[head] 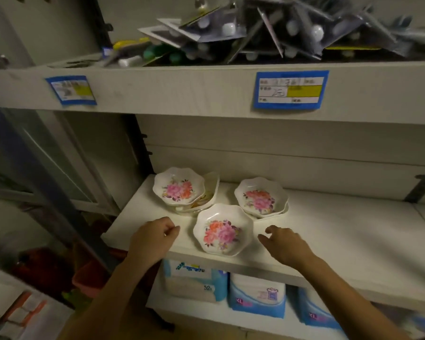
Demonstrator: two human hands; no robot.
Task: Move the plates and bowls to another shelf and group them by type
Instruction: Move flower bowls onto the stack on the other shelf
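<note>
Head view: three groups of white scalloped floral bowls sit on the middle shelf (341, 231). The front bowl (222, 229) stands alone near the shelf's front edge, between the two hands. The left hand (155, 235) lies on the shelf just beside that bowl's left rim. Its grip is closed, with the fingers curled under and the thumb pointing at the bowl, and it holds nothing. The right hand (284, 244) is near the bowl's right rim but apart from it, its grip loose and open with the fingers spread. Behind, the left stack (178, 188) has its top bowl tilted, and the right stack (260, 197) sits nested and level. Blister packs (280, 28) are piled on the shelf above.
</note>
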